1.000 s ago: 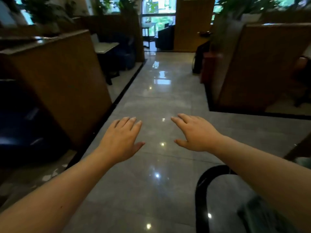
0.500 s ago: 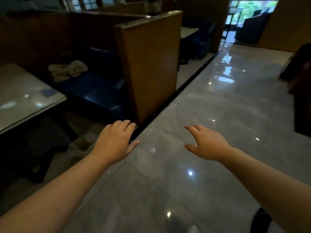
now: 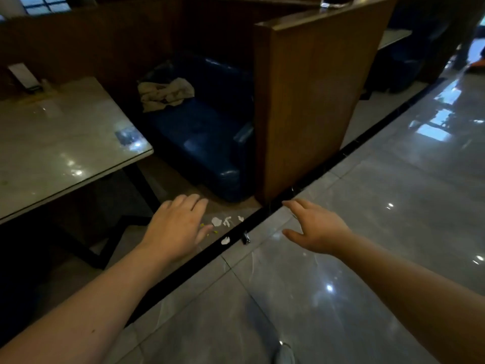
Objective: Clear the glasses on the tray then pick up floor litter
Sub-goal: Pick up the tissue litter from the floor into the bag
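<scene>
Small white scraps of litter (image 3: 221, 221) lie on the floor by the booth entrance, and one more white scrap (image 3: 225, 240) rests on the black floor strip (image 3: 315, 172). A small dark piece (image 3: 246, 237) lies beside it, and tiny yellow-green bits (image 3: 215, 232) show near my left thumb. My left hand (image 3: 174, 227) hovers palm down just left of the scraps, fingers apart, holding nothing. My right hand (image 3: 316, 229) is held out over the grey tiles to the right of the strip, also open. No tray or glasses are in view.
A pale table (image 3: 52, 143) on dark legs stands at the left. Behind it sits a blue bench seat (image 3: 207, 143) with a crumpled beige cloth (image 3: 165, 94). A tall wooden partition (image 3: 309, 95) rises just beyond the litter. Glossy grey floor tiles (image 3: 393, 206) stretch to the right.
The view has swung left and down from the aisle to the booth. The table, bench and floor litter have come into sight. Both hands stay open and held forward.
</scene>
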